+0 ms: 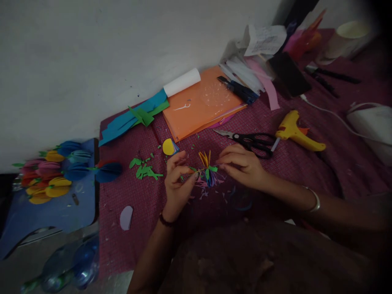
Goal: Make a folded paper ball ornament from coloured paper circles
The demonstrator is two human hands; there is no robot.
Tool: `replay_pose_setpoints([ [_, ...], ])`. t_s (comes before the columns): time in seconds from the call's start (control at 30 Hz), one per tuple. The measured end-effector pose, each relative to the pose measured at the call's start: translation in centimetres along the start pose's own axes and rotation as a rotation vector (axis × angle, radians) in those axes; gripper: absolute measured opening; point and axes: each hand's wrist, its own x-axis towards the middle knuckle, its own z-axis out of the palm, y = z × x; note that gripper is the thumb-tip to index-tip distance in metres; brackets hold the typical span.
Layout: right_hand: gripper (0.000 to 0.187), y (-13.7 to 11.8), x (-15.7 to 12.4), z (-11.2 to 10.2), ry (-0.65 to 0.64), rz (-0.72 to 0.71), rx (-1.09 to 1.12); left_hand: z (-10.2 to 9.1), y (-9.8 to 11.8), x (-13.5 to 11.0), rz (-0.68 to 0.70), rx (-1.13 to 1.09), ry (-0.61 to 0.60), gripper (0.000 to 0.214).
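Between my hands is a small folded paper ornament (209,173), with yellow-orange and blue folds and green leaf pieces at its middle. Thumb and fingers of my left hand (179,179) pinch at its left side, by a green tip. Just right of it, my right hand (241,165) has its fingers pressed together; whatever they grip is too small to make out. Purple and pink paper scraps (203,192) lie under the ornament. Green paper scraps (145,169) are spread left of my left hand, near a stack of paper circles with a yellow one (168,147) on top.
Black-handled scissors (251,139) and a yellow glue gun (301,132) lie beyond my right hand. Orange sheets (196,106) bear a blue cutter (239,90). A phone (289,73) lies farther right. Finished paper ornaments (58,185) sit on a blue stool (82,208) at left.
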Motion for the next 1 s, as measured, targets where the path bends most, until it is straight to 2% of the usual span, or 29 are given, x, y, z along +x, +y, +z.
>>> replay_pose_setpoints([
  [0.27,0.008,0.1,0.0,0.4,-0.088,0.026,0.038,0.3,0.1,-0.1,0.01,0.006,-0.069,0.003],
  [0.4,0.008,-0.1,-0.2,0.8,-0.145,0.027,0.066,0.6,1.1,-0.1,0.094,0.177,-0.11,0.011],
  [0.5,0.01,-0.3,-0.4,1.3,-0.179,0.04,0.08,0.9,1.6,-0.2,0.116,0.195,-0.209,0.012],
  [0.6,0.009,-0.3,-0.5,1.4,-0.2,0.058,0.082,1.0,1.7,-0.4,0.014,0.072,-0.288,0.007],
  [0.7,0.009,-0.1,-0.4,1.0,-0.183,0.087,0.086,0.5,1.6,-0.4,-0.164,-0.029,-0.223,0.006],
  [0.77,0.008,0.0,-0.3,0.4,-0.213,0.105,0.126,-0.2,1.6,-0.2,-0.264,-0.123,-0.224,0.006],
  [0.87,0.01,0.0,-0.1,-0.4,-0.353,0.107,0.192,-1.6,1.6,0.5,-0.31,-0.19,-0.384,0.009],
  [1.0,0.022,0.1,-0.1,-0.6,-0.471,0.086,0.124,-2.6,1.2,1.2,-0.168,-0.005,-0.576,0.032],
])
